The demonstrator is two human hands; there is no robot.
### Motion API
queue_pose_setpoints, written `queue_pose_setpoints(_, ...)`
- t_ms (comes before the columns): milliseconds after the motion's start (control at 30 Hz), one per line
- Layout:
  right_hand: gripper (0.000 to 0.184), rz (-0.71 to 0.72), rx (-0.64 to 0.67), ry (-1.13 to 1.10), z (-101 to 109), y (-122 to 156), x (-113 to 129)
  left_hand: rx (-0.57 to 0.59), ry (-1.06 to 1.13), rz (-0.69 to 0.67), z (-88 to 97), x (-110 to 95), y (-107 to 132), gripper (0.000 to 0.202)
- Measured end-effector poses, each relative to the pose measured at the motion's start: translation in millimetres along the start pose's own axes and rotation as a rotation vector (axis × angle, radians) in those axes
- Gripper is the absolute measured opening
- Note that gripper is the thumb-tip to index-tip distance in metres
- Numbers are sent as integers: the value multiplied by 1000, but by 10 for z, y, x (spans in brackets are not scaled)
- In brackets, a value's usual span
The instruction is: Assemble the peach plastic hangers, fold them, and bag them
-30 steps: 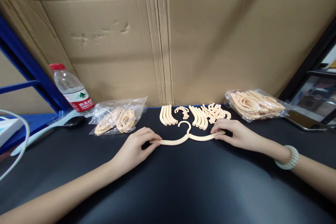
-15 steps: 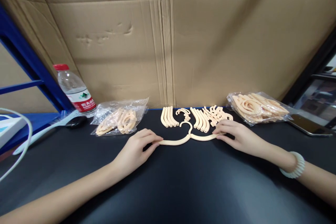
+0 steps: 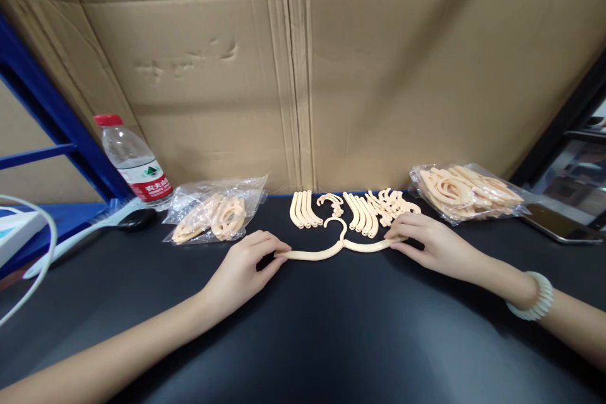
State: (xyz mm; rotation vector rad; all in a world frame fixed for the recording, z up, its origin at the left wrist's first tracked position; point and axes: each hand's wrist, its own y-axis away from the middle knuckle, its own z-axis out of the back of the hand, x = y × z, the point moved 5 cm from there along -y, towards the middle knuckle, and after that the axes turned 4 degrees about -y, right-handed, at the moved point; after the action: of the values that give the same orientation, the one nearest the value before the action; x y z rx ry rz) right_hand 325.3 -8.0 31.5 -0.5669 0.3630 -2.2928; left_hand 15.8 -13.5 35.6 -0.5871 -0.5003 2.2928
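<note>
A cream plastic hanger [image 3: 316, 255] lies on the black tabletop [image 3: 331, 328], its two curved arms meeting at a hook that points up toward the back. My left hand [image 3: 250, 262] pinches the tip of its left arm between thumb and fingers. At the opposite end, my right hand [image 3: 426, 243] pinches the tip of the right arm. Just behind the hanger, loose curved hanger arms lie in a left row [image 3: 305, 209] and a right row [image 3: 362, 214]. Between the rows sits a small group of hooks [image 3: 334, 202]. A jumble of small cream pieces [image 3: 391, 202] lies near my right hand.
Clear bags of cream hanger parts lie at left [image 3: 208, 218] and right [image 3: 466, 192]. A red-capped water bottle [image 3: 137, 164] stands at far left, near a white cable [image 3: 52, 246]. A phone [image 3: 558, 224] lies far right. A cardboard wall [image 3: 379, 76] rises behind.
My left hand has shifted very slightly left along the arm's tip. Otherwise the hanger and both hands look nearly the same; the view has moved a little.
</note>
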Motion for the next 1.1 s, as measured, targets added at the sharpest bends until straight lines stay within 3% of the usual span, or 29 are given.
queue_pose_setpoints(367,16,-5,15,8,-14,9,-7,3,-5,23,-2,2,5,15)
queue_pose_setpoints(567,19,48,-135,2,120,-41,73,-51,49,30,110,-40,-75,18)
queue_pose_setpoints(700,16,48,-160,-27,143,-284,114,21,16,82,82,61,-319,21)
queue_pose_setpoints(900,24,54,-43,-25,-122,-850,76,103,-69,92,-156,268,-703,31)
queue_pose_setpoints(1100,24,62,-28,-59,-320,-1129,-25,97,-102,91,-173,328,-712,30)
